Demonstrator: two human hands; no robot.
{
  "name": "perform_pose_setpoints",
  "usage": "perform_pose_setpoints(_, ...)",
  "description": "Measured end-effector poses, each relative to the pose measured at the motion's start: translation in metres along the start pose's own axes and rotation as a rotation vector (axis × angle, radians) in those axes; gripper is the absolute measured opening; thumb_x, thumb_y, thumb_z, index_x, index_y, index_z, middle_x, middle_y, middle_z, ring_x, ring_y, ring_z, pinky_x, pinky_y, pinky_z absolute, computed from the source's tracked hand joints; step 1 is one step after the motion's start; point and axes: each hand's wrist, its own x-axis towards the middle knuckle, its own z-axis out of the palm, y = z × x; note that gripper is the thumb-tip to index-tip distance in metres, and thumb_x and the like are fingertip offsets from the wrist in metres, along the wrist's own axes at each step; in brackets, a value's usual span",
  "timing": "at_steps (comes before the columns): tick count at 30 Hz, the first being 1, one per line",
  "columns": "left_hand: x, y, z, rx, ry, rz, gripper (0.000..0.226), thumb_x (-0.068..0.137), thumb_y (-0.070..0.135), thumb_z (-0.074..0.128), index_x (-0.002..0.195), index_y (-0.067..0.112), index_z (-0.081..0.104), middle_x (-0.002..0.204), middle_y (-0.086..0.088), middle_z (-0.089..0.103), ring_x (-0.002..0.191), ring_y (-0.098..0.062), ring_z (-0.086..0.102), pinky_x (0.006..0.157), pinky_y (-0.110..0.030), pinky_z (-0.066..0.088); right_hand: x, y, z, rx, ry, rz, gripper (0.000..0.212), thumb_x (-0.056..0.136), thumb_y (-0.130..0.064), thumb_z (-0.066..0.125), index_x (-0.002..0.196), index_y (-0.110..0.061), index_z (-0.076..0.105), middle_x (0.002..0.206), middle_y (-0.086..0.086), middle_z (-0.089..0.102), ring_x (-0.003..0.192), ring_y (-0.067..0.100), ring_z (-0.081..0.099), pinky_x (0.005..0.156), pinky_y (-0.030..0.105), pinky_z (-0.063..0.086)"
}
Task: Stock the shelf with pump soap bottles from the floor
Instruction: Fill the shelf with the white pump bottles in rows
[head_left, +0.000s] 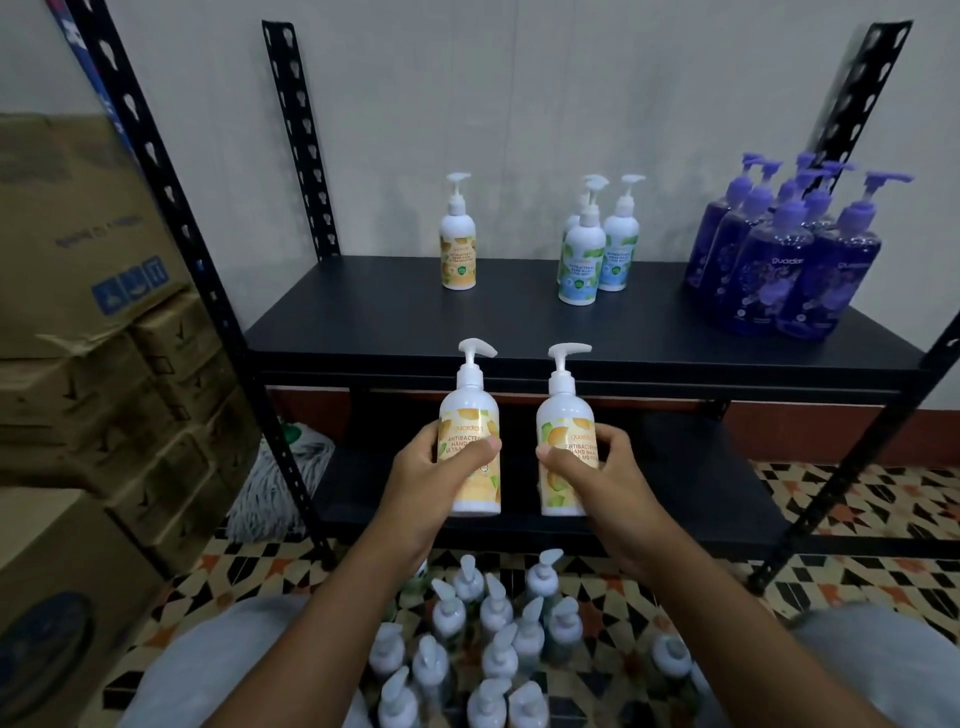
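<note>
My left hand (434, 467) grips a white pump soap bottle with an orange label (470, 410), held upright in front of the black shelf (519, 338). Beside it, my right hand (592, 467) grips a second orange-label pump bottle (563, 410), also upright. Both bottles hang in the air just below the shelf's front edge. On the shelf stand one orange-label bottle (458, 244), three green-label bottles (597, 249) and several purple bottles (789, 260). Several more white pump bottles (493, 639) stand on the floor between my knees.
Stacked cardboard boxes (93, 322) fill the left side. Black slotted uprights (171, 218) frame the rack. A lower shelf (701, 483) sits beneath, and a mop head (280, 483) lies at its left end. The floor is patterned tile (857, 519).
</note>
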Motion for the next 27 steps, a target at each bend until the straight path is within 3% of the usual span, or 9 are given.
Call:
perform_pose_setpoints(6, 0.0, 0.004, 0.006, 0.015, -0.021, 0.036, 0.04, 0.093, 0.032, 0.071, 0.13, 0.034, 0.056, 0.107, -0.004, 0.074, 0.089, -0.028, 0.077, 0.076, -0.05, 0.064, 0.002, -0.007, 0.008, -0.089, -0.036, -0.063, 0.07, 0.082, -0.038, 0.082, 0.133, -0.033, 0.035, 0.12, 0.005, 0.065, 0.102, 0.022, 0.072, 0.088, 0.045, 0.061)
perform_pose_setpoints(9, 0.004, 0.009, 0.009, 0.042, -0.002, 0.079, 0.046, 0.093, 0.031, 0.071, 0.134, 0.03, 0.051, 0.106, -0.005, 0.072, 0.086, -0.026, 0.077, 0.073, -0.046, 0.065, 0.008, -0.013, 0.009, -0.073, -0.066, -0.066, 0.072, 0.083, -0.028, 0.082, 0.138, -0.033, 0.034, 0.122, 0.006, 0.063, 0.104, 0.022, 0.071, 0.088, 0.043, 0.061)
perform_pose_setpoints(15, 0.038, 0.033, 0.006, 0.096, 0.029, 0.191, 0.061, 0.085, 0.017, 0.079, 0.134, 0.028, 0.046, 0.113, -0.006, 0.07, 0.095, -0.022, 0.075, 0.079, -0.039, 0.063, 0.032, -0.041, 0.014, -0.152, -0.061, -0.16, 0.064, 0.086, -0.019, 0.075, 0.139, -0.027, 0.04, 0.116, 0.0, 0.065, 0.097, 0.013, 0.071, 0.071, 0.024, 0.058)
perform_pose_setpoints(21, 0.097, 0.065, 0.0, 0.009, 0.088, 0.243, 0.036, 0.083, 0.028, 0.081, 0.113, 0.025, 0.062, 0.104, -0.007, 0.075, 0.091, -0.025, 0.077, 0.085, -0.051, 0.062, 0.091, -0.086, 0.029, -0.182, 0.031, -0.296, 0.058, 0.083, -0.022, 0.081, 0.13, -0.025, 0.048, 0.111, -0.004, 0.067, 0.093, 0.009, 0.07, 0.071, 0.022, 0.056)
perform_pose_setpoints(27, 0.143, 0.065, -0.016, -0.061, 0.152, 0.257, 0.032, 0.089, 0.024, 0.076, 0.117, 0.02, 0.062, 0.101, -0.008, 0.076, 0.091, -0.026, 0.077, 0.082, -0.044, 0.062, 0.161, -0.099, 0.046, -0.259, 0.093, -0.392, 0.061, 0.08, -0.026, 0.084, 0.13, -0.025, 0.048, 0.109, -0.01, 0.065, 0.095, 0.004, 0.066, 0.076, 0.021, 0.054)
